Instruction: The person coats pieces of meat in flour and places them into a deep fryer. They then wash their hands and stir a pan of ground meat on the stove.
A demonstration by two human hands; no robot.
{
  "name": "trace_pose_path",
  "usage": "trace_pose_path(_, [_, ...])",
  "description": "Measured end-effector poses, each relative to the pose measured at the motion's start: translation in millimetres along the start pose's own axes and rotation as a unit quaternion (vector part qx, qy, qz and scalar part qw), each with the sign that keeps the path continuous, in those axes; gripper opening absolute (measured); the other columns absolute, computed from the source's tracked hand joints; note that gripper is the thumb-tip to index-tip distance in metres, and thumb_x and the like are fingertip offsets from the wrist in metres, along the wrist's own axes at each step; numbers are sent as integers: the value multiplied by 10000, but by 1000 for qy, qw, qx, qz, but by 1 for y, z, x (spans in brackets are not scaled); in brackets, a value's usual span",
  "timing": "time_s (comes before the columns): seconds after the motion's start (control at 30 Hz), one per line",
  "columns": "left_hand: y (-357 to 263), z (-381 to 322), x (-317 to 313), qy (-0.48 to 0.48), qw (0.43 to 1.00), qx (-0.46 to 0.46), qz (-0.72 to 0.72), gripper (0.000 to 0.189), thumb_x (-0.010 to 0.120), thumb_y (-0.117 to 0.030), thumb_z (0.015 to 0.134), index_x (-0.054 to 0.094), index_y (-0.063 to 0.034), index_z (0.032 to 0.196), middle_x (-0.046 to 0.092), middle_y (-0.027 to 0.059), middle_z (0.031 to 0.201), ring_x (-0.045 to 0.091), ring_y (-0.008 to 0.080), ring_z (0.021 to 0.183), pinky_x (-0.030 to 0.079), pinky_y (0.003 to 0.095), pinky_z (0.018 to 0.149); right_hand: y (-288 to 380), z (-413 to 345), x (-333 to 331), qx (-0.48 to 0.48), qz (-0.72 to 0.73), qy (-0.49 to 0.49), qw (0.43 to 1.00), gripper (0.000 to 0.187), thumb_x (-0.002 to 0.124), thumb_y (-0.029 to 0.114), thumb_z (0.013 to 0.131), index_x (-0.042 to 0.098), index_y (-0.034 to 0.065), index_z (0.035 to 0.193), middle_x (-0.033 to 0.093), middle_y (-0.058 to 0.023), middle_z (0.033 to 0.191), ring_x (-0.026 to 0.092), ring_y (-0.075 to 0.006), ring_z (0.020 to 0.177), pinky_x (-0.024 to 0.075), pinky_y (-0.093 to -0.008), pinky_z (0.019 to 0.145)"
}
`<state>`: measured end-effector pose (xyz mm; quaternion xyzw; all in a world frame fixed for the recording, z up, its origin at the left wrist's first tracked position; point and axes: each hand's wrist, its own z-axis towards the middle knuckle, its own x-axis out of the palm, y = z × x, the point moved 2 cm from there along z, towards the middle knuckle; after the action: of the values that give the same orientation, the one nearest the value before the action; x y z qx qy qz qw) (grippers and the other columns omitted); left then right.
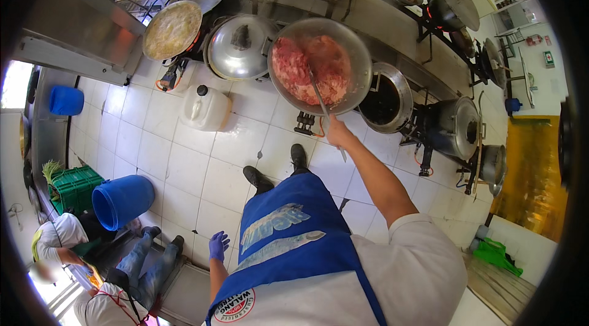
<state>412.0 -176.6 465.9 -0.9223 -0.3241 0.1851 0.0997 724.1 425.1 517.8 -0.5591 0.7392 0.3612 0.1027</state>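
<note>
My right hand (339, 132) grips the handle of a long metal ladle or turner (320, 96). Its far end is sunk in raw-looking ground meat (294, 68) inside a wide metal wok (361, 59). Pink-red meat is heaped on the wok's left side, and paler, wetter meat lies on the right. At my left side hangs my left hand (219, 246) in a purple glove, holding nothing, with its fingers apart. Beneath the wok a gas burner valve (304, 122) with an orange hose shows.
A lidded pot (241, 47) and a pan of bubbling yellowish liquid (172, 30) stand left of the wok. Rightward are a pan of dark liquid (381, 100) and a tall lidded pot (453, 128). A plastic jerrycan (205, 108) and blue drum (123, 201) stand on the floor. Two people work at lower left.
</note>
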Motion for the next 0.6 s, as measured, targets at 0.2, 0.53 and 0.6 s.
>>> trace_pose_path(0.2, [-28, 55, -3, 52, 998, 18, 12, 379, 537, -291, 1028, 614, -134, 1365, 723, 94, 1245, 709, 233, 963, 516, 379, 816, -28, -94, 28, 2, -182, -90, 979, 514, 517, 100, 987, 399, -8, 1476, 719, -306, 961, 728, -473, 914, 576, -572, 809])
trace_pose_path(0.53, [-100, 103, -6, 81, 991, 102, 21, 380, 555, -285, 1020, 634, -144, 1363, 726, 94, 1255, 714, 218, 969, 518, 359, 800, -51, -203, 28, 56, -130, -121, 982, 581, 589, 175, 968, 510, 290, 1531, 706, -297, 1082, 691, -455, 1039, 547, -544, 919])
trace_pose_path(0.6, [-104, 100, -9, 80, 990, 114, 9, 373, 564, -277, 1017, 641, -139, 1355, 720, 106, 1265, 710, 213, 974, 518, 354, 809, -64, -166, 53, 74, -150, -146, 975, 591, 565, 125, 933, 540, 266, 1507, 718, -281, 1108, 700, -447, 1041, 556, -536, 925])
